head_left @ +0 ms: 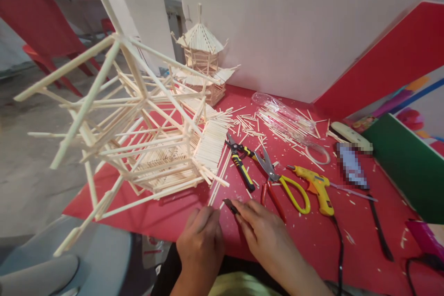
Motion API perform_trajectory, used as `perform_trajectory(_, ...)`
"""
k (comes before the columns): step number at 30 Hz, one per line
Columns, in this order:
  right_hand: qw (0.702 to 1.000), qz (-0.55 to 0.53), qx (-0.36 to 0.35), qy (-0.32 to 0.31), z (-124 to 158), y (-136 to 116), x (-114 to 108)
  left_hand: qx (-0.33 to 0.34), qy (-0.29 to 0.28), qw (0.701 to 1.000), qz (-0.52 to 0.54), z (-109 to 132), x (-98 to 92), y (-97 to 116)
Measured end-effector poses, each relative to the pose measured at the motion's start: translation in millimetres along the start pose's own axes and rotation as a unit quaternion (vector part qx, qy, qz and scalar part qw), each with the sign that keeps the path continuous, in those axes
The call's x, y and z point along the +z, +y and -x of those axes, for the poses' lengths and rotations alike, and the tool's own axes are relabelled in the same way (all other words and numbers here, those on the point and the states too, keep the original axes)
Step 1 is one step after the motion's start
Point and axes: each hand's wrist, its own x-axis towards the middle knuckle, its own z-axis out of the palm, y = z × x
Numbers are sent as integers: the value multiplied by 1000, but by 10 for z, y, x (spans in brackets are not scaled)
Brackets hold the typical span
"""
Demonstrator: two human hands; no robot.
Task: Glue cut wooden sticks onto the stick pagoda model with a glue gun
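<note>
Near the front edge of the red table, my left hand (203, 238) is closed, its fingers curled under. Whatever it holds is hidden. Thin wooden sticks (219, 180) run along the table towards its knuckles. My right hand (265, 233) pinches a small dark cutter knife (231, 206), whose blade points left, apart from the left hand. A large open frame of glued wooden sticks (138, 97) rises to the left. Beneath and behind it lies a slatted stick roof or platform (211, 143). Yellow-and-black pliers (243, 171) and yellow-handled scissors (294, 194) lie ahead of my right hand.
A finished-looking stick pagoda (201, 55) stands against the white wall. Loose sticks and a plastic pack of sticks (284, 118) lie before it. A yellow glue gun (317, 187) with a cord, red handles (275, 201) and a green board (409, 166) are right. Red chair (45, 27) stands back left.
</note>
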Motion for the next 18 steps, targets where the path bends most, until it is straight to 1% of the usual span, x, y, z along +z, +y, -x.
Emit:
perform_trajectory(5,998,55,-14,12,-10,-29,3,-2,-5,1000,2,-3,-4,3)
perform_trajectory(9,992,118,-33,37,-1,-52,23,-5,-11,1000,-5,-8,-13,-2)
perform_trajectory(13,987,142,-44,58,3,-52,47,4,-11,1000,1,10,-9,-20)
perform_trajectory(18,990,139,-34,20,-57,-45,21,13,0,1000,3,33,19,-35)
